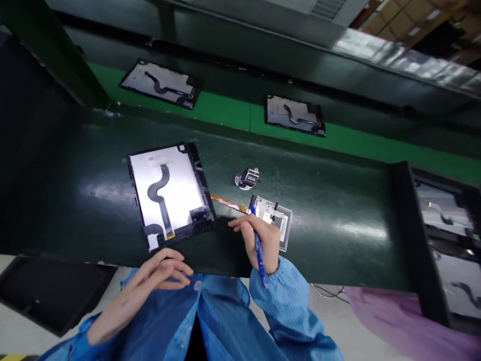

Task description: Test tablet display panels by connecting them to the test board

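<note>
My right hand (263,238) is closed round a slim blue pen-like tool (259,250), whose upper end leans back over my wrist. It is over the left part of a small flat test board (286,225), partly hiding it. An orange ribbon cable (229,202) runs from that board to the edge of a display panel (180,180). The panel lies white back up, with a curved dark flex cable (162,200) on it. My left hand (169,271) holds nothing; its fingers are loosely apart at the table's front edge, just below the panel.
A chrome tally counter (248,178) stands behind the board. Two more display panels (160,84) lie on the green strip at the back. To the right is a black tray (417,240) with panels inside. Another black tray (52,291) sits below the table at left.
</note>
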### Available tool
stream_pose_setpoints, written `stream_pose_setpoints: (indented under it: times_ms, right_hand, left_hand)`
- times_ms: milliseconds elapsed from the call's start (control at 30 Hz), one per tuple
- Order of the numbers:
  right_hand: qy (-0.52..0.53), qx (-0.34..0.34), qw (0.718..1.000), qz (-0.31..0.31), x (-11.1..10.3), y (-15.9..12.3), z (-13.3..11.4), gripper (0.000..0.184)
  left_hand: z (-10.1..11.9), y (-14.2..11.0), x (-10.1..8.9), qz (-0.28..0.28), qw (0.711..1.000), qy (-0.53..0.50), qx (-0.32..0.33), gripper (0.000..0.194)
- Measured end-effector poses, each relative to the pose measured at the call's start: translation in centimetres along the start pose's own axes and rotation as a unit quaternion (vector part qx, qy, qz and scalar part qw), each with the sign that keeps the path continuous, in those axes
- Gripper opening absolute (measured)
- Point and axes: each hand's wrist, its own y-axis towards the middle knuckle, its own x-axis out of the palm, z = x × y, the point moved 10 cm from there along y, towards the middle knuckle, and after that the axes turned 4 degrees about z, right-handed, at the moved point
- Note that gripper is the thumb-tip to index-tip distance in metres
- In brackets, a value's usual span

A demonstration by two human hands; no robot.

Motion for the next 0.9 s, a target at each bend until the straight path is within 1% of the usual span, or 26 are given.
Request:
stream_pose_setpoints:
  times_ms: [33,67,100,133,167,200,233,267,300,333,367,433,467,533,600,667,733,800,900]
  right_hand:
    - [0.043,0.013,0.999,-0.013,0.2,0.1,-0.2,0.03]
    - [0.078,0.025,0.996,-0.024,0.5,0.2,-0.4,0.033]
    - [0.099,0.034,0.994,-0.038,0.8,0.5,-0.6,0.035]
    - [0.109,0.042,0.991,-0.058,1.4,0.8,-0.9,0.034]
    - [0.113,0.052,0.989,-0.085,2.2,1.2,-1.1,0.029]
    - [0.119,0.065,0.984,-0.116,3.3,1.5,-1.3,0.022]
    - [0.131,0.079,0.977,-0.146,4.4,1.9,-1.5,0.017]
    - [0.148,0.093,0.97,-0.169,5.6,2.3,-1.7,0.016]
    - [0.165,0.104,0.964,-0.181,6.8,2.7,-1.8,0.022]
    - [0.178,0.113,0.96,-0.184,7.8,3.1,-1.9,0.029]
    - [0.189,0.117,0.958,-0.184,8.8,3.5,-1.9,0.035]
    - [0.206,0.119,0.953,-0.186,10.8,4.0,-2.0,0.038]
    - [0.212,0.12,0.951,-0.19,11.8,4.2,-2.0,0.038]
    - [0.219,0.123,0.95,-0.187,13.2,4.3,-1.9,0.038]
    - [0.214,0.122,0.955,-0.165,13.8,4.4,-1.9,0.04]
    - [0.202,0.116,0.962,-0.141,13.9,4.3,-2.2,0.04]
    - [0.181,0.103,0.969,-0.132,13.9,4.2,-2.8,0.038]
    - [0.154,0.088,0.973,-0.144,14.1,4.0,-3.4,0.036]
    - [0.123,0.062,0.973,-0.184,14.5,3.7,-4.2,0.035]
  left_hand:
    - [0.4,-0.3,0.0,-0.035,0.998,0.043,-0.01,0.031]
    - [1.2,-0.6,-0.2,-0.059,0.995,0.081,-0.006,0.031]
    - [2.5,-0.6,-0.8,-0.063,0.991,0.118,0.017,0.033]
    - [4.4,-0.5,-1.7,-0.044,0.984,0.161,0.063,0.034]
    - [7.1,-0.2,-3.0,0.008,0.968,0.211,0.135,0.034]
    - [10.1,-0.1,-4.4,0.087,0.933,0.272,0.218,0.033]
    - [12.9,-0.1,-5.3,0.169,0.878,0.34,0.29,0.03]
    - [15.2,-0.1,-5.6,0.236,0.811,0.407,0.348,0.032]
    - [16.6,0.8,-5.4,0.266,0.759,0.461,0.375,0.042]
    - [17.5,2.2,-4.6,0.257,0.729,0.5,0.39,0.053]
    - [18.2,3.7,-4.2,0.254,0.713,0.522,0.392,0.061]
    - [18.9,6.9,-3.5,0.238,0.7,0.564,0.367,0.068]
    - [19.3,8.1,-3.2,0.229,0.695,0.581,0.358,0.068]
    - [20.1,9.5,-2.3,0.198,0.679,0.616,0.348,0.061]
    - [21.1,9.6,-1.8,0.191,0.66,0.635,0.354,0.051]
    - [22.1,9.2,-2.0,0.215,0.642,0.635,0.371,0.049]
    - [22.5,8.8,-2.4,0.237,0.634,0.62,0.397,0.047]
    - [22.3,8.9,-2.7,0.236,0.631,0.611,0.416,0.044]
    - [21.9,9.2,-2.9,0.234,0.618,0.615,0.43,0.041]
